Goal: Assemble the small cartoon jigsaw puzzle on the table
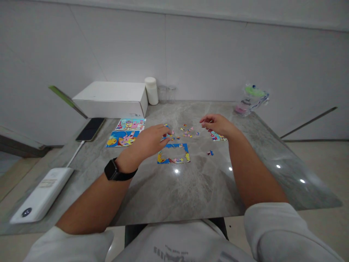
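Head: left hand point(153, 139) by jigsaw pieces point(187, 134) (perhaps touching); right hand point(218, 124) near

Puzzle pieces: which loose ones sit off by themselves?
The little cluster to the right of the blue-edged puzzle border; the other visible loose pieces lie farther back.

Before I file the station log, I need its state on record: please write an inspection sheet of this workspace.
Surface: grey marbled table, reflecting lights.
Job's things: puzzle border, middle unfilled; loose pieces beyond it and to its right; picture cards at left.
Clutter: white box, white bottle, clear glasses, plastic bag; phone and power bank at left.
Hands: left hand and right hand near loose pieces; grip unclear.
Cables: white cable between phone and power bank.
Surroundings: pale wall behind table.
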Demonstrator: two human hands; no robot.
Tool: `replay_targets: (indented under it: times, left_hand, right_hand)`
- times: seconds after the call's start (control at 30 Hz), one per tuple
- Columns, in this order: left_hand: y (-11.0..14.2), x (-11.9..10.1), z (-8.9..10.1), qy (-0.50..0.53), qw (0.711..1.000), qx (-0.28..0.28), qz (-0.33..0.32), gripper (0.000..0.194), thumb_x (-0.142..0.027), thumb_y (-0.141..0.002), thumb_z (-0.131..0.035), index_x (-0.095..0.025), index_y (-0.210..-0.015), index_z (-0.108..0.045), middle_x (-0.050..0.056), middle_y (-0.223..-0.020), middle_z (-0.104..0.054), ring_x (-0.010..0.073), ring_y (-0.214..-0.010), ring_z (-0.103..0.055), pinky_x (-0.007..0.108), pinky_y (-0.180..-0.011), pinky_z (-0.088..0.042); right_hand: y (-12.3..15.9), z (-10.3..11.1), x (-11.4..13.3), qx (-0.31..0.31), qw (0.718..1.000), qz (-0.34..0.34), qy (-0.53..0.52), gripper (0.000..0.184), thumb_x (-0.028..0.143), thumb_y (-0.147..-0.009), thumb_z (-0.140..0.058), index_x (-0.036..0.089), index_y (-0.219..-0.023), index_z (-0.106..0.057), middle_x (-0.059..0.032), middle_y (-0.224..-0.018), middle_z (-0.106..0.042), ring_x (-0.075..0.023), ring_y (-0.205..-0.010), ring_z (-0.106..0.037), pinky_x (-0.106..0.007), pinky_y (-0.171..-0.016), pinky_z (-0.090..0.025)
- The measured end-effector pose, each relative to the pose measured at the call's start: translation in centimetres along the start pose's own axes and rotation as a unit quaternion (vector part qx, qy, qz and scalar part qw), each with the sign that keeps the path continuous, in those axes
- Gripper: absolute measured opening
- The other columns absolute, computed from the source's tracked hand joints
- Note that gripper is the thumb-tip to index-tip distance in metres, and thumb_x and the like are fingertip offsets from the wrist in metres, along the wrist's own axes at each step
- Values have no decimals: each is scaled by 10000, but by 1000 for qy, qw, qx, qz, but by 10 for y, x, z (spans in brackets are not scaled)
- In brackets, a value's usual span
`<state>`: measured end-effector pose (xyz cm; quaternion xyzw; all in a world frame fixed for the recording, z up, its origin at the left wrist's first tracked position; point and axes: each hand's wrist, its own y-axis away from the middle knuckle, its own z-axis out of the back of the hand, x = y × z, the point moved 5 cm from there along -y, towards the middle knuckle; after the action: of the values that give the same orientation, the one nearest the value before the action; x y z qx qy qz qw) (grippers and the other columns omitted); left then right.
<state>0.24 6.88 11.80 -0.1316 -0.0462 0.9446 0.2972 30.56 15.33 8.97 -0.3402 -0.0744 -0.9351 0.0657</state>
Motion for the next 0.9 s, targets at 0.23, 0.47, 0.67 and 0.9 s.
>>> replay_targets:
  times: [0.23,0.47,0.67,0.9]
  left_hand:
    - [38,-45,-43,54,998,21,-40,205,-279,-1016,-628,-236,-1194,-719,72,-1210,-723,246,-1142,-675,382,-999,-550]
    - [53,-51,-76,84,994,-7,-71,198,-279,-1019,-653,-221,-1193,-728,83,-1235,-702,250,-1142,-646,395,-1012,-551]
    - [59,-49,-85,59,994,29,-87,285,-307,-1026,-649,-216,-1290,-704,90,-1315,-688,273,-1168,-630,435,-1045,-540]
    - [58,-56,-95,35,992,65,-107,312,-320,-1030,-640,-192,-1310,-692,95,-1322,-695,283,-1182,-625,436,-1067,-519]
  right_hand:
    - [72,-73,30,84,994,59,-40,108,288,-888,-713,183,-904,-733,-8,-797,-729,-141,-711,-642,-236,-658,-485]
    - [85,-116,27,41,995,87,-29,114,151,-887,-708,195,-966,-778,-21,-884,-783,-146,-799,-691,-247,-753,-495]
    - [86,-128,24,49,997,65,16,113,125,-874,-731,206,-944,-769,-20,-868,-788,-162,-807,-716,-264,-756,-495]
    - [83,-131,24,46,997,43,35,75,146,-874,-742,209,-913,-751,-11,-856,-788,-155,-779,-707,-260,-715,-481]
